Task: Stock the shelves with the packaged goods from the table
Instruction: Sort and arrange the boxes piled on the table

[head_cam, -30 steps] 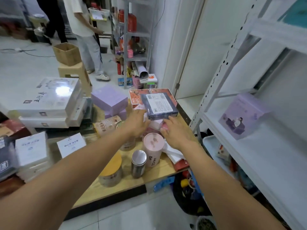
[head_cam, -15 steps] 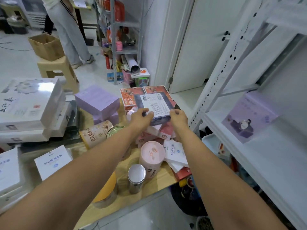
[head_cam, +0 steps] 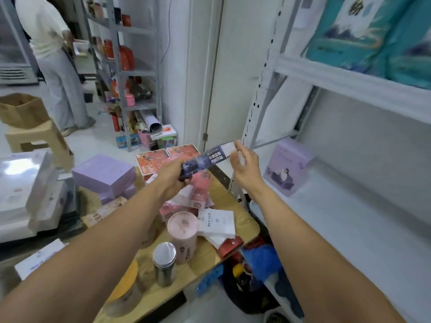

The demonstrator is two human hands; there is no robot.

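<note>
Left hand [head_cam: 175, 177] curled round dark box [head_cam: 207, 160], gripping its 8 o'clock end | right hand [head_cam: 245, 166] fingers loosely spread at 2 o'clock end, probably touching | box aloft over table [head_cam: 247, 220], shelf [head_cam: 349, 217] at 3 o'clock

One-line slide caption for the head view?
Left hand grips a dark blue box edge-on above the table, open right hand at its far end, beside a white shelf.
</note>
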